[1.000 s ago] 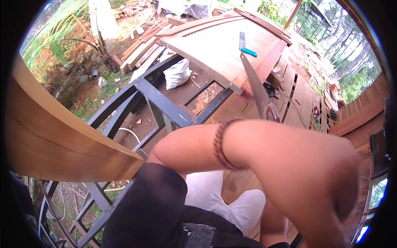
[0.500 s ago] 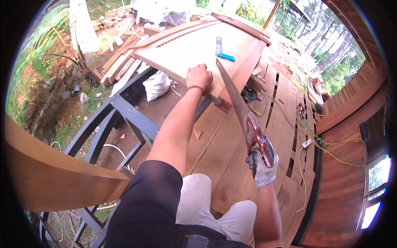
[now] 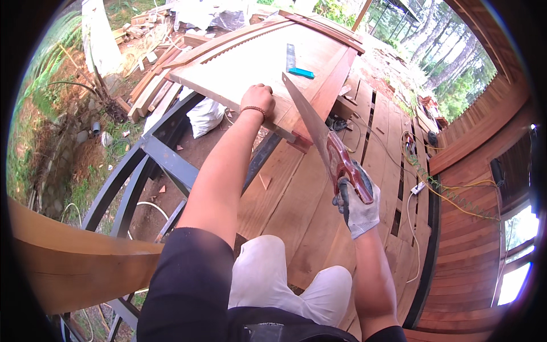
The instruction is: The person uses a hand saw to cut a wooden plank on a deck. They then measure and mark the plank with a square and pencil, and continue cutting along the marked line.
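Note:
My left hand [image 3: 258, 99], bare with a beaded bracelet at the wrist, rests closed on the near edge of a pale wooden panel [image 3: 242, 71]. Its fingers are curled under, so whatever they may hold is hidden. In a grey-and-white glove, my right hand [image 3: 359, 205] grips a handsaw by its red-brown wooden handle [image 3: 344, 168]. The saw blade [image 3: 307, 111] slants up and left, its tip over the panel close to my left hand; whether it touches wood I cannot tell. A try square [image 3: 301, 72] with a blue stock lies on the panel beyond the tip.
Dark metal beams [image 3: 171, 162] form an open frame on the left, with ground below. A curved wooden rail [image 3: 85, 256] crosses at lower left. Plank decking [image 3: 319, 228] with gaps carries cables and a white socket [image 3: 419, 187]. A white sack [image 3: 205, 117] sits beneath the panel; timber [image 3: 156, 91] is piled behind.
The whole view has shifted slightly, moving the scene left and up. My right hand and the saw have gone a little forward. My left hand keeps its place on the panel edge.

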{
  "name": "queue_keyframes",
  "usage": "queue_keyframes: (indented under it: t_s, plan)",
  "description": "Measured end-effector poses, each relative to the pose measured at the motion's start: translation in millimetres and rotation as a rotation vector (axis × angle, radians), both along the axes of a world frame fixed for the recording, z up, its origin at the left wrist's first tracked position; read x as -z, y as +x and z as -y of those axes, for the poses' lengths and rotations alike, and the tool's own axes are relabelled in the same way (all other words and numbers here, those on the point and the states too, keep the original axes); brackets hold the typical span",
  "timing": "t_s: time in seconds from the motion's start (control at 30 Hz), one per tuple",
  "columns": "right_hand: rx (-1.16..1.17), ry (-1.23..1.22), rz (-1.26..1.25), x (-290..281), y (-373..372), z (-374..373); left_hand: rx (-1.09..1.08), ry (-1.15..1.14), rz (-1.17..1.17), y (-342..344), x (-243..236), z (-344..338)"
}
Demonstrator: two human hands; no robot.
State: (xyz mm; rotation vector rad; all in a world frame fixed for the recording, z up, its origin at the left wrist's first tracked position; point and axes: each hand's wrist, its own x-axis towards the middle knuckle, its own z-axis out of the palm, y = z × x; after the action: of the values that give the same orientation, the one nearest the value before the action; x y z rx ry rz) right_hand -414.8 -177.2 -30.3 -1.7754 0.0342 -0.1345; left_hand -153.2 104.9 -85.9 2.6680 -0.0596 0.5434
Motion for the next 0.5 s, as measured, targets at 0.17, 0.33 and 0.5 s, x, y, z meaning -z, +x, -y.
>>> queue_keyframes:
  t_s: [0.17, 0.33, 0.5]
  plan:
    - [0.029, 0.006, 0.054, -10, -108, 27, -0.041, 0.023, 0.079, -8, 0, -4]
    - [0.186, 0.131, -0.122, -12, -65, 9, -0.062, 0.062, 0.049, -8, -1, 13]
    - [-0.013, -0.392, 0.335, 15, 30, -17, -0.043, 0.005, 0.081, -3, 7, -2]
